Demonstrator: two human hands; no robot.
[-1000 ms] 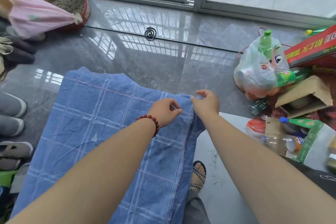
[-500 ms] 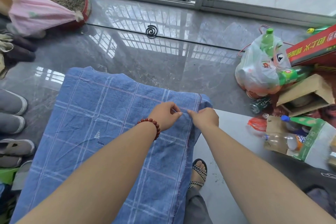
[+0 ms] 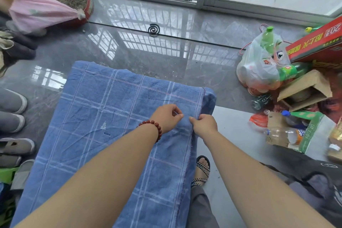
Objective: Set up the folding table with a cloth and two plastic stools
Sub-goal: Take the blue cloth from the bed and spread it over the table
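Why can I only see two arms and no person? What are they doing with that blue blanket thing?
The camera sits on the person's head and looks down, so you see just their arms, like when you look at your own. There is only this one picture, taken from up there.

The blue thing is a checked cloth spread over a table, which it hides completely. The left hand, with a red bead bracelet on its wrist, and the right hand both pinch the cloth near its right edge, probably to straighten it.

Below you can see a foot in a sandal. On the shiny floor lie a plastic bag of bottles, a red carton and a black mosquito coil.
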